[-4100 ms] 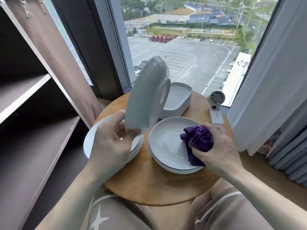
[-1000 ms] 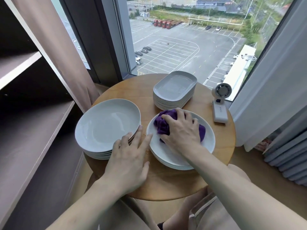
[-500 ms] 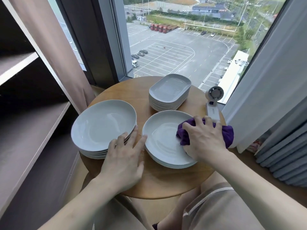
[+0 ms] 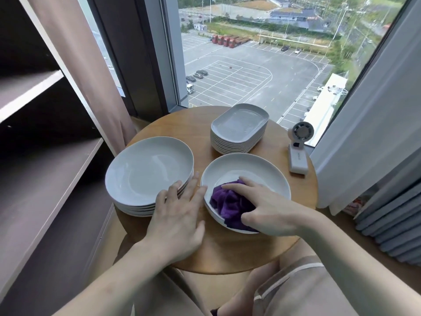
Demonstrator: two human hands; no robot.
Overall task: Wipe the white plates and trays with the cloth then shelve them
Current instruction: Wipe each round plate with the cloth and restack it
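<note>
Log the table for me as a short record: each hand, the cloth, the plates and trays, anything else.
left plate stack: several plates, nothing in the top one
right plate: holds the purple cloth; plates under it cannot be told
tray stack: behind the right plate, nearer the window
left hand: fingers straight, palm down on the table, fingertips at the left plate stack and the right plate
right hand: presses the purple cloth into the right plate
fan: small, white, at the table's right edge
shelf: left of the table
</note>
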